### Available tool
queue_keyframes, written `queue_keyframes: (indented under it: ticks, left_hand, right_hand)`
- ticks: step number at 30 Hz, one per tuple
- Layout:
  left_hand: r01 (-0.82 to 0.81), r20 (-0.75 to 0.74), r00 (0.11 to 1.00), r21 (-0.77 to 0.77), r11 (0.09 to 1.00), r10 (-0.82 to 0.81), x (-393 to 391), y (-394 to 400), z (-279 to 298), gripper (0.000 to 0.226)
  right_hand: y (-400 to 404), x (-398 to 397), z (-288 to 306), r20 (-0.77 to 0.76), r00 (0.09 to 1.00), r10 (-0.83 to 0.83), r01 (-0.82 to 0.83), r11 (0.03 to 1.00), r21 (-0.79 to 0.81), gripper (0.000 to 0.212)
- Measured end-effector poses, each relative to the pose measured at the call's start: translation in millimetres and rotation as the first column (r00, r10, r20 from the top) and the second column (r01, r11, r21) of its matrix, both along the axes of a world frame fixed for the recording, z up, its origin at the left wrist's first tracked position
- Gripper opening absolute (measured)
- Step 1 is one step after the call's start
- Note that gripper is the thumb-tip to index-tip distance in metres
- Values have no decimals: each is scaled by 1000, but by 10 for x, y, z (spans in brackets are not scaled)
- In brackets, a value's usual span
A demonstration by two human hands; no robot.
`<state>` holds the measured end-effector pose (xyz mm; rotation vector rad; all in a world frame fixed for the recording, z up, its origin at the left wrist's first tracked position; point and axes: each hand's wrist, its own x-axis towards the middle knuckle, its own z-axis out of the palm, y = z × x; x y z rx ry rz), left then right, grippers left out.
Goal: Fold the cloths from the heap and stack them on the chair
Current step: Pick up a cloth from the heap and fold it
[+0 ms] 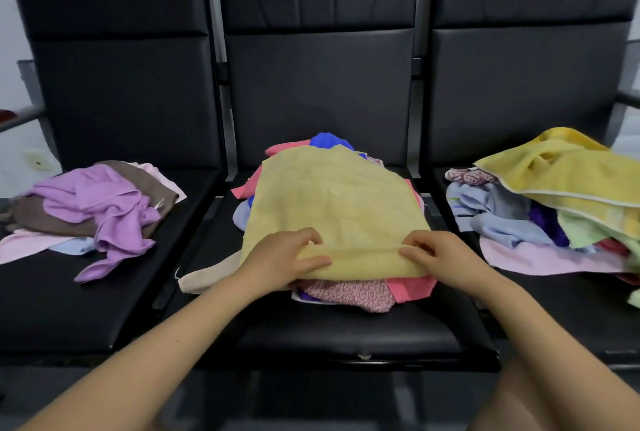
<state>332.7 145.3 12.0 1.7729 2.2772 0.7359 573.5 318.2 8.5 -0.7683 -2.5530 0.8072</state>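
Observation:
A pale yellow cloth (pixel 332 198) lies spread over a pile of cloths on the middle chair (pixel 346 337). My left hand (pixel 280 257) pinches its near edge on the left, thumb on top. On the right, my right hand (pixel 440 257) pinches the same edge. Under the yellow cloth show pink, floral (pixel 346 292), blue and beige pieces. A loose heap (pixel 554 209) topped by a bright yellow towel sits on the right chair. The left chair holds a lilac cloth (pixel 104 209) over brown and pink ones.
Three black padded chairs stand side by side with tall backrests (pixel 318 49). A metal armrest (pixel 20 119) juts at the far left, another at the far right. Bare black seat shows at the front of each chair.

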Motion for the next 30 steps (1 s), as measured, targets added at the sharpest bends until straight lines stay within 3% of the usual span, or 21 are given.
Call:
queue_keyframes:
  ticks: [2,7,10,14,17,20,24,27,30]
  left_hand:
    - [12,37,999,-59,998,-10,-130,-28,9,22]
    - [37,146,989,-114,993,-20,-440,-238,47,38]
    - [28,120,993,-85,996,-18,-618,-422,52,18]
    - [-40,117,992,16,999,38,-773,-680,50,12]
    - [-98,213,974,92,991,76,-798,-751,-11,2]
    - [-152,315,945,174,973,91,-708,-796,12,13]
    - [-137,372,927,237,962,41,-534,-912,172,14]
    - [-152,394,918,232,961,50,-470,-994,194,25]
    - [-135,399,916,181,974,53,-406,-1013,92,30]
  right_hand:
    - [53,84,-6,19,999,-33,34,998,-56,22]
    - [28,159,64,-45,994,-103,96,984,-147,28]
    - [-30,223,128,-11,999,-47,44,981,-191,34]
    - [-13,347,95,87,996,-31,44,987,-157,12]
    - [-32,397,79,26,997,-74,77,988,-133,4]
    - [-144,408,135,-112,987,-112,89,977,-195,10]
    - [-218,453,178,-179,975,-133,90,969,-230,11]
    - [-259,514,205,-155,980,-126,77,955,-287,15]
    - [-320,561,178,-39,997,-60,37,904,-426,20]
